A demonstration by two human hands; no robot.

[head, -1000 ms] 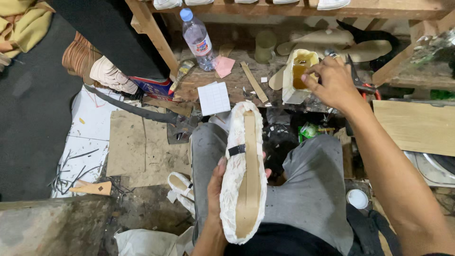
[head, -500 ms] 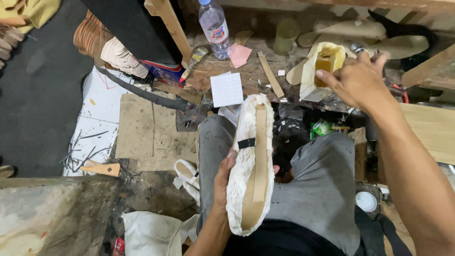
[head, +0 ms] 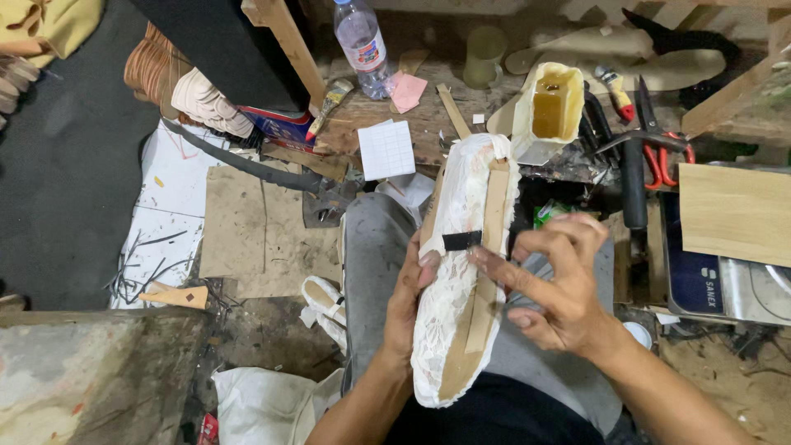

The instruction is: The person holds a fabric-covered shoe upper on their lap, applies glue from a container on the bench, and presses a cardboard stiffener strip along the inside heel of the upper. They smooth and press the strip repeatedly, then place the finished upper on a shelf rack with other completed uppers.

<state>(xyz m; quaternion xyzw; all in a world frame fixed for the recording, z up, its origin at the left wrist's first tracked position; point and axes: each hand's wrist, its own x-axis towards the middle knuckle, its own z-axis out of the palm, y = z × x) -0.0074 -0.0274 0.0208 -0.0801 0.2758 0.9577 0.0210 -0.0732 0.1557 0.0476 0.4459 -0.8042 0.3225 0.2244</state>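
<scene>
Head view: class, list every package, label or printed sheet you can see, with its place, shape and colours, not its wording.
Clear plastic water bottle: top centre, blue-red label band.
White gridded paper sheet: bench edge, rectangular.
Dark blue printed mat: right, white lettering.
Red-blue flat box: under leaning wood, partly hidden.

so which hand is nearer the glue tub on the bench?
Right. The right hand hovers just below the glue tub, fingertips at the shoe; the left hand grips the shoe's far side, further away.
</scene>
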